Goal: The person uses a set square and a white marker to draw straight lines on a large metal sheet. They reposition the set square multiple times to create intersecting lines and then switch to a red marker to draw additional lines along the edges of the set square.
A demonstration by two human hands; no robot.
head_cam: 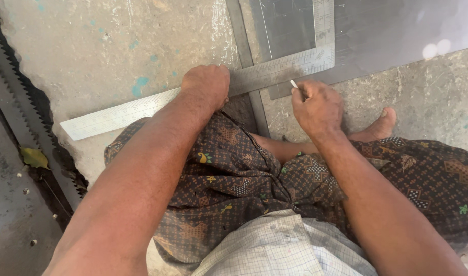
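Seated on the ground, patterned brown cloth [234,179] over the knees, checked shirt hem [280,245] nearest the camera, one bare foot [379,125] out to the right. Left hand [206,87] lies fingers curled, pressing down on the long arm of a steel square [142,108]; it holds nothing else. Right hand [315,105] pinched narrow round a thin pale marker [293,84], tip set against the square's edge. The square's short arm [323,25] runs away across a dark metal sheet [387,36], dull, smooth, faintly scratched. For a true line, judging from the grip: keep weight on the square near the marking point and hold the tip tight to the edge. A flat steel strip [244,41] lies beneath. Concrete floor [116,46] rough, paint-flecked. Far left, a toothed band [27,97].
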